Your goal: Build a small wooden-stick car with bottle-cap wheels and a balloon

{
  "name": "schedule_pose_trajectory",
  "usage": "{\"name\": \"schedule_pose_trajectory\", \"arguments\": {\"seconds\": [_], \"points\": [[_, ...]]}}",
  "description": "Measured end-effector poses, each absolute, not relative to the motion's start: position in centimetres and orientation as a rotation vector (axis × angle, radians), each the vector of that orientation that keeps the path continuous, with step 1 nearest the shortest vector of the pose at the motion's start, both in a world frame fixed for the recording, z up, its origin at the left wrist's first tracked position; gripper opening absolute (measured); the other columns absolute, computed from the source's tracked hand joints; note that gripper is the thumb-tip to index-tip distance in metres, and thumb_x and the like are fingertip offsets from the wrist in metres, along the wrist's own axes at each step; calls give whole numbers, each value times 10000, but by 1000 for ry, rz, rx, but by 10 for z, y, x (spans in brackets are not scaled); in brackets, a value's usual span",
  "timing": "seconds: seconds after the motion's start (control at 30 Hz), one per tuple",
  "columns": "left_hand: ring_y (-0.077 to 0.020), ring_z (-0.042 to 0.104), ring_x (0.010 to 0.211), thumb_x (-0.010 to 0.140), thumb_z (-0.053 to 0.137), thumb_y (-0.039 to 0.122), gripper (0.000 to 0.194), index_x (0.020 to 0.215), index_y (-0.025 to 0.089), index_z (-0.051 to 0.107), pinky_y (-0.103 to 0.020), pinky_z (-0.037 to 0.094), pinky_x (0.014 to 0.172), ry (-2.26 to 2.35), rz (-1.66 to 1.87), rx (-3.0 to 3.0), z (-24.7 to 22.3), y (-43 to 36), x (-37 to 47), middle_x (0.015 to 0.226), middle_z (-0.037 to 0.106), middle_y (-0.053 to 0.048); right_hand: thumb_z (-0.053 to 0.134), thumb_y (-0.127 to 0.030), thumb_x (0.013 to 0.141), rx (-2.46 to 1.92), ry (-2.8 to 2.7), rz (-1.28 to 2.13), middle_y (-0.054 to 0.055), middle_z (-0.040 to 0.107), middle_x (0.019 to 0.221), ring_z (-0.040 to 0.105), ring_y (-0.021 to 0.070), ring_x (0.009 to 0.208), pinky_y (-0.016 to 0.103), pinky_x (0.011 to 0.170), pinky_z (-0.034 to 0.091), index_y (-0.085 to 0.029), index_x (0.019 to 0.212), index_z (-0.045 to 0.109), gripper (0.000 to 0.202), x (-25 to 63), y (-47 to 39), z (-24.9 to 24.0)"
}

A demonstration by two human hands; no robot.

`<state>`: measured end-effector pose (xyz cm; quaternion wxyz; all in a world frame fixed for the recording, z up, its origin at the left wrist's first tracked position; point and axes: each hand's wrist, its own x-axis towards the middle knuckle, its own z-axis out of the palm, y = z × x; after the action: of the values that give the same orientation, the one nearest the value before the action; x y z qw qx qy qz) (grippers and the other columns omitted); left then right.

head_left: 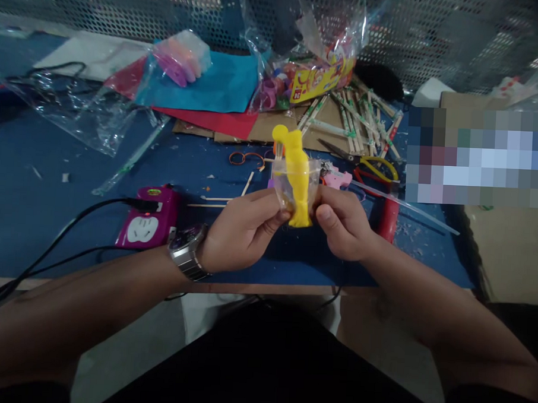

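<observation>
Over the near middle of the blue table, a yellow toy-like figure (298, 167) stands upright, partly inside a small clear plastic bag (315, 175). Its top sticks out above the bag, beside a round yellow piece (279, 133). My left hand (243, 230) pinches the left side of the bag between thumb and fingers. On the opposite side, my right hand (346, 222) is closed at the bag's edge. Behind the bag lie a pink piece (338, 178) and other small bits, partly hidden.
Left, a purple power strip (147, 223) has black cables. Yellow-and-red-handled scissors or pliers (377, 167) lie right, near a red curved object (388, 215). Behind are wrapped sticks (353, 119), coloured sheets (225, 84) and a toy-filled bag (321, 79). Cardboard (511, 253) borders the right.
</observation>
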<state>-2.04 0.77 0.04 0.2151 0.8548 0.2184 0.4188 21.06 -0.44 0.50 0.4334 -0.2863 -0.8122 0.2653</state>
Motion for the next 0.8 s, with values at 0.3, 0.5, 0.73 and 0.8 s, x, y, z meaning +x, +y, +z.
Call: {"name": "schedule_pose_trajectory", "arguments": {"seconds": [0.3,0.5,0.73,0.8], "points": [[-129,593,725,1146,490,212,227,937,192,576,-258,439,653,622,1117,2387,2,7,-22,822,614,9,438,-305,1187,-711,-2116,361,-12,536,752,548,135,685,270,639,428,-221,869,538,344,214,-8,10],[-155,649,793,1125,495,175,178,970,205,579,-280,472,693,576,1067,2401,1,3,-22,902,699,-19,436,-299,1187,-661,-2175,287,-7,563,765,574,134,690,267,611,437,-222,862,522,345,212,-8,8],[-169,681,798,1124,487,187,217,934,200,591,-294,492,695,630,985,2398,2,4,-20,900,720,-34,412,-313,1195,-742,-2178,162,-3,546,771,551,140,674,270,604,443,-232,854,490,359,211,-9,6],[-170,670,778,1127,488,197,236,910,203,581,-298,490,689,661,989,2389,3,3,-21,863,699,-28,408,-319,1196,-752,-2171,131,2,545,769,541,149,661,282,593,438,-236,864,494,353,211,-8,6]]}}
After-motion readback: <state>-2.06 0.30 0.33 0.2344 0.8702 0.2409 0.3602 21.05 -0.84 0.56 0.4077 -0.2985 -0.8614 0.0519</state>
